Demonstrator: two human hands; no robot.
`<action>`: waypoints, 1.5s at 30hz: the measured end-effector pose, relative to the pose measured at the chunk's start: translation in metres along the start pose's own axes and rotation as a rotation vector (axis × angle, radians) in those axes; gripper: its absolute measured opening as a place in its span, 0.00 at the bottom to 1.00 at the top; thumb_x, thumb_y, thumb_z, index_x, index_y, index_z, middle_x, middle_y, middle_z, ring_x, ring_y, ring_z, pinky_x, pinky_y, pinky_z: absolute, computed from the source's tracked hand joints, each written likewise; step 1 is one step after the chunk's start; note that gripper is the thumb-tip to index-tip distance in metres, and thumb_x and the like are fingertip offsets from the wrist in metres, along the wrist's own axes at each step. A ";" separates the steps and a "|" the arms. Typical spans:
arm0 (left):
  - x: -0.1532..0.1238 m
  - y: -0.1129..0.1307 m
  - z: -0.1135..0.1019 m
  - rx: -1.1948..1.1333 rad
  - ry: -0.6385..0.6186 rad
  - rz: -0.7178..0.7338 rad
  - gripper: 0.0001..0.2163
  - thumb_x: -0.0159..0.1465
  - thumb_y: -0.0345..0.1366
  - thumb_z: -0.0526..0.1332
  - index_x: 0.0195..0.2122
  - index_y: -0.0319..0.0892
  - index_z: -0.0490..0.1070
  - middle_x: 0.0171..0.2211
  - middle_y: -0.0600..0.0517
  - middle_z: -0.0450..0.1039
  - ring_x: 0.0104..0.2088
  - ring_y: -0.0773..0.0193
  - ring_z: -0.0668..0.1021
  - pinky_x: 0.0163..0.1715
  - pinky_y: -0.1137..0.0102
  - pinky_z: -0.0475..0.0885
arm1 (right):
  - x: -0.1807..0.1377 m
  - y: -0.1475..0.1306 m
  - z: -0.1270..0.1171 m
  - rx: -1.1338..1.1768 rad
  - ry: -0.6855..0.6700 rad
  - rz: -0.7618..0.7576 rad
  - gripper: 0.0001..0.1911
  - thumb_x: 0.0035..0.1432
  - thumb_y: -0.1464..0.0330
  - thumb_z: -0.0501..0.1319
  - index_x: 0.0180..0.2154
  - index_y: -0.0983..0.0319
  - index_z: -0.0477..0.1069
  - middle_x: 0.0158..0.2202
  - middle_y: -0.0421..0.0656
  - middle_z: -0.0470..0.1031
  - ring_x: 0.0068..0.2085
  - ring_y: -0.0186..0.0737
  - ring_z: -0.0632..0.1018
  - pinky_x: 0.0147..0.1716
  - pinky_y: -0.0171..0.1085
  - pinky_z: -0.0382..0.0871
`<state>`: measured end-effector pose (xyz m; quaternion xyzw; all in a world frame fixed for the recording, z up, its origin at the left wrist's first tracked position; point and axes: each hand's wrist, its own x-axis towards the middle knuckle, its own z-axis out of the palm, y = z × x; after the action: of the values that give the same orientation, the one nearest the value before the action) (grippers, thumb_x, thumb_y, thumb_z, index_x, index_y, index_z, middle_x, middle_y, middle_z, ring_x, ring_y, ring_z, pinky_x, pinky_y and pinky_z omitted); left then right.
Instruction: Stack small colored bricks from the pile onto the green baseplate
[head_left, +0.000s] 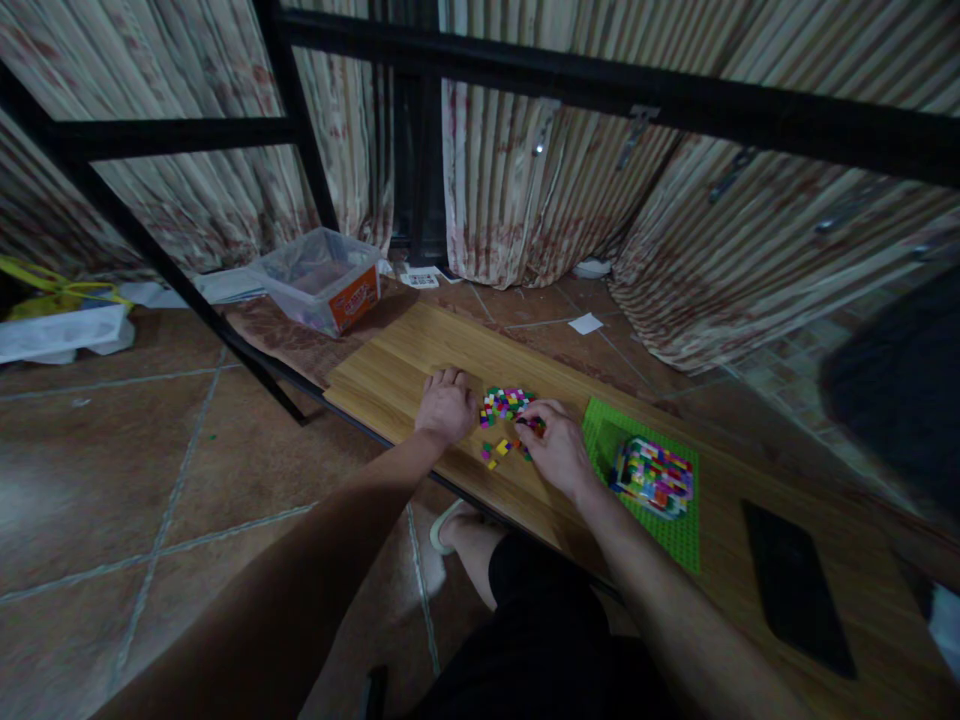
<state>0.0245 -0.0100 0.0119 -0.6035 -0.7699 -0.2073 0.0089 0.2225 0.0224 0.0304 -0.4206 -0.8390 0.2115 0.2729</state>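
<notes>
My left hand (448, 405) rests palm down on the wooden board, fingers resting apart on the wood just left of a loose pile of toy building bricks (505, 402). It holds nothing that I can see. At the pile's right side, my right hand (556, 442) has thumb and fingertips pinched around a small dark brick (521, 421), partly hidden by the fingers. A few more bricks (502, 447) lie scattered nearer to me. Right of that hand is a green baseplate (679, 537), bearing a multicoloured brick build (655, 477).
A black phone-like slab (796, 585) lies at the right of the wooden board (397, 350). Behind its left end stands a clear plastic tub (315, 285) with an orange label. Black metal bars (600, 85) cross above, before striped curtains (517, 190).
</notes>
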 end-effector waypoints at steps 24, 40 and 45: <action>0.000 0.000 0.000 0.006 0.008 0.015 0.15 0.64 0.36 0.51 0.49 0.39 0.71 0.51 0.42 0.71 0.53 0.51 0.70 0.55 0.56 0.65 | 0.002 0.007 -0.014 -0.067 -0.018 0.151 0.11 0.58 0.66 0.59 0.38 0.60 0.80 0.37 0.46 0.80 0.36 0.41 0.78 0.40 0.38 0.68; 0.002 0.001 -0.001 0.007 -0.010 0.002 0.16 0.64 0.36 0.51 0.50 0.37 0.71 0.51 0.41 0.72 0.53 0.50 0.70 0.55 0.56 0.64 | -0.006 0.015 -0.030 0.901 0.016 0.649 0.15 0.43 0.63 0.71 0.35 0.60 0.78 0.30 0.41 0.79 0.31 0.36 0.78 0.31 0.35 0.74; 0.001 0.000 0.000 0.002 0.008 0.006 0.16 0.64 0.36 0.52 0.50 0.37 0.71 0.51 0.42 0.72 0.54 0.50 0.70 0.55 0.56 0.64 | -0.009 0.012 -0.036 0.934 -0.009 0.607 0.23 0.31 0.68 0.76 0.35 0.61 0.78 0.29 0.39 0.79 0.29 0.35 0.78 0.33 0.36 0.75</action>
<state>0.0243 -0.0086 0.0122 -0.6050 -0.7682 -0.2090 0.0131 0.2566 0.0264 0.0479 -0.4770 -0.4984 0.6319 0.3533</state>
